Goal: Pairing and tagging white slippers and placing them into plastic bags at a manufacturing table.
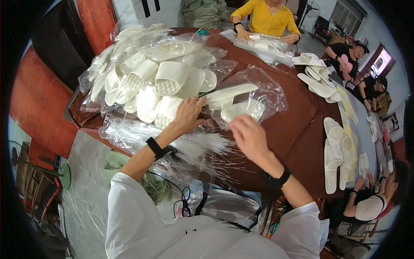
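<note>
A clear plastic bag (276, 97) holding a pair of white slippers (233, 91) lies on the brown-covered table, between and beyond my hands. My left hand (188, 114) rests at the bag's left end, against the edge of a big pile of white slippers (170, 77); its fingers are spread. Just in front of the nearer bagged slipper is my right hand (250, 136), its fingers bent and blurred, so I cannot make out whether it grips the plastic. Below my left hand lies a bundle of thin white strips (202, 144), partly in clear plastic.
Unbagged white slippers (334, 151) stand along the table's right side, with more at the far right (317, 75). Across the table, a person in yellow (269, 19) handles a bagged item. Teal-handled scissors (202, 32) lie behind the pile. Several other people sit at the right.
</note>
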The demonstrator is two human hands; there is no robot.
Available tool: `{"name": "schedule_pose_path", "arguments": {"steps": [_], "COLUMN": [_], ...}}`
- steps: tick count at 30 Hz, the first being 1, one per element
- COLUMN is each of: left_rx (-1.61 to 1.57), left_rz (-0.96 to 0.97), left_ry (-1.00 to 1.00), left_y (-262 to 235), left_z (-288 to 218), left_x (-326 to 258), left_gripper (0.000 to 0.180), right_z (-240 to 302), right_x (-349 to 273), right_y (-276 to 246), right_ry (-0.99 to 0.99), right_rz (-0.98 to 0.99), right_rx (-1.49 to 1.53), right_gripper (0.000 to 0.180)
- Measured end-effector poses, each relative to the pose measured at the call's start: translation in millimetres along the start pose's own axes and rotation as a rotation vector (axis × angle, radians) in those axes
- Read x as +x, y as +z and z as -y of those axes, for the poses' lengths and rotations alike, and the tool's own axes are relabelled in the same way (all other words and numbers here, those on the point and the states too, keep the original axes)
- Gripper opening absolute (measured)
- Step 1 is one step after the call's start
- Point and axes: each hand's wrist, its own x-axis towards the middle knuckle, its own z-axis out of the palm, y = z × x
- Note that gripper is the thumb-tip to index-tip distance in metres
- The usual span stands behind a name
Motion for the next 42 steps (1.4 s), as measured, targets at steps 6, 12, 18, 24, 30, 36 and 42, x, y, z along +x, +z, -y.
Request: {"name": "schedule_pose_path", "arguments": {"steps": [6, 12, 18, 24, 30, 36, 42], "left_rx": [-0.038, -0.106, -0.31, -0.656, -0.679, -0.833, -0.937], "left_rz": [-0.186, -0.345, -0.675, -0.928, -0.848, -0.608, -0.339], "left_ry": [-0.045, -0.047, 0.002, 0.209, 0.263, 0.234, 0.08], "left_y": [-9, -63, -147, -204, -228, -226, -134], "left_z": [3, -11, -40, -73, -118, -143, -143], "left_x": [29, 68, 100, 92, 71, 67, 83], "left_gripper": [0.023, 0.01, 0.014, 0.012, 0.015, 0.015, 0.015], "right_z": [-34, -54, -55, -29, -14, 16, -26], "right_x": [49, 79, 90, 63, 23, -9, -48], "right_y": [-57, -100, -144, -188, -231, -261, -242], "right_ry": [0.077, 0.133, 0.089, 0.126, 0.137, 0.155, 0.581], "right_rz": [-0.175, -0.331, -0.598, -0.744, -0.815, -0.802, -0.644], "right_rx": [0.266, 0.287, 0.543, 0.577, 0.462, 0.36, 0.433], "right_gripper": [0.011, 0.015, 0.017, 0.025, 0.021, 0.02, 0.016]}}
